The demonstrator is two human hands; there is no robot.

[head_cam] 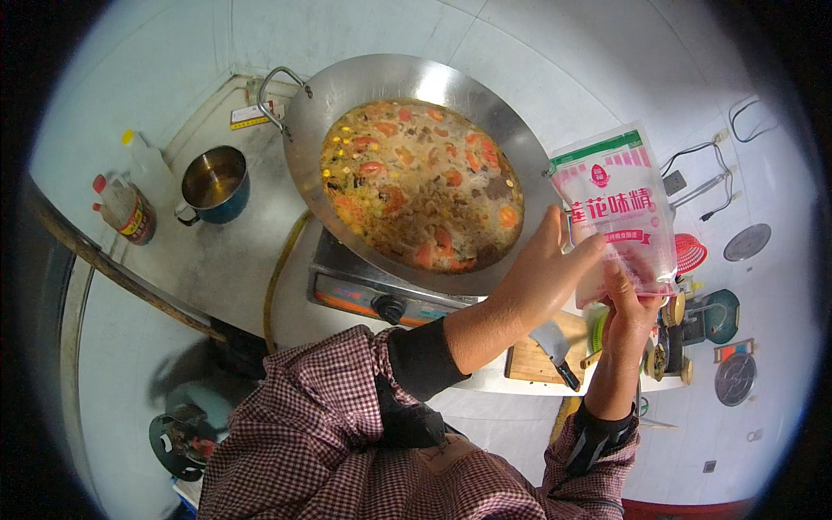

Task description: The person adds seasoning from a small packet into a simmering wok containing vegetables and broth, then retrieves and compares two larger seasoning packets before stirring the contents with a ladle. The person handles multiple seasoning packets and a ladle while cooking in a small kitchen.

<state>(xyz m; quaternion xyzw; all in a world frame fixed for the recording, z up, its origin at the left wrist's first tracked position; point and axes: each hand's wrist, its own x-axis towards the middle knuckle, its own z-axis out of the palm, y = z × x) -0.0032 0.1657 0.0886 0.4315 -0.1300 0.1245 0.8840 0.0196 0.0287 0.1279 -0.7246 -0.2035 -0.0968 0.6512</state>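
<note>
My left hand (546,260) pinches the left side of a clear plastic packet (617,221) printed in pink and green. Under its lower end, my right hand (627,312) supports it, thumb on the front. The packet bears writing and stands upright beside the right rim of a large steel wok (416,78). Inside the wok is a brothy stew (422,188) with tomato pieces, yellow corn kernels and dark bits. Beneath the wok sits a gas stove (351,296) with a black knob (390,309). Some fingers of both hands are hidden behind the packet.
Left of the wok stand a metal pot (218,185) with liquid, a sauce bottle (133,214) and a yellow-capped jug (146,159). A cleaver (559,357) lies on a wooden cutting board (533,361). A yellow hose (286,273) runs by the stove; a gas cylinder (175,442) is below.
</note>
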